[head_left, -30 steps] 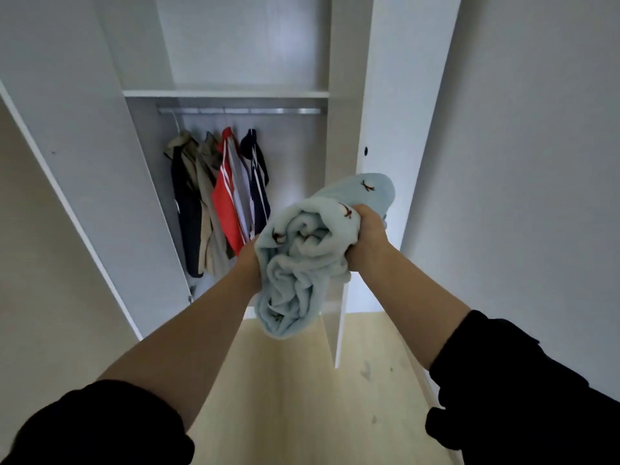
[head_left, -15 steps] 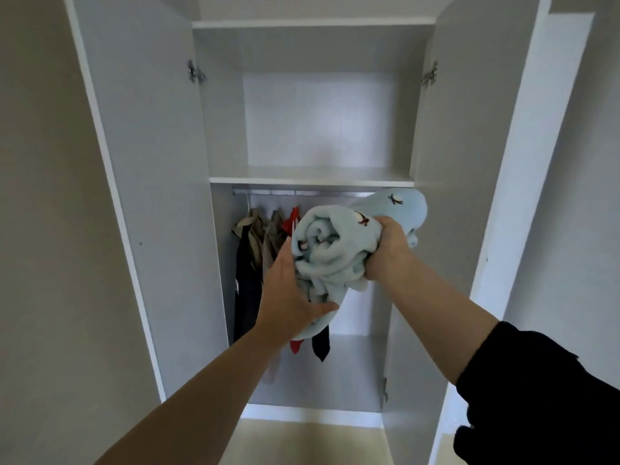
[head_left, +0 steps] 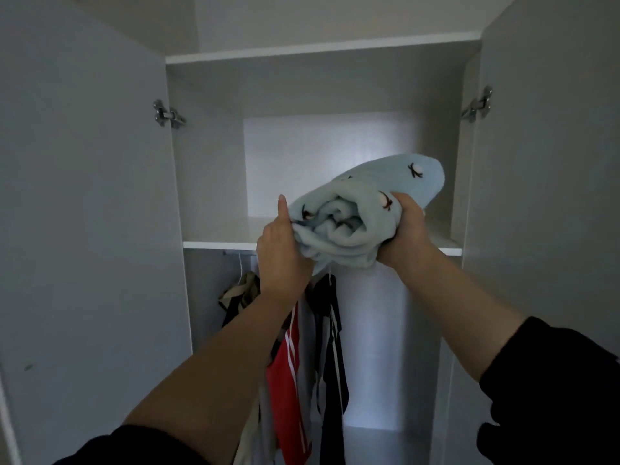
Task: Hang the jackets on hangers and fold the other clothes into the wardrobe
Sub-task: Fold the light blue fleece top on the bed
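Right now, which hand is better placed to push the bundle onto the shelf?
Probably right: the right hand grips the bundle at its near end, by the shelf; the left hand touches its side, fingers hidden.

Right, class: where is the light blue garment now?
Head view, centre-right: the light blue garment is bundled between the left hand and right hand, at the front edge of the upper shelf, above the hanging jackets.
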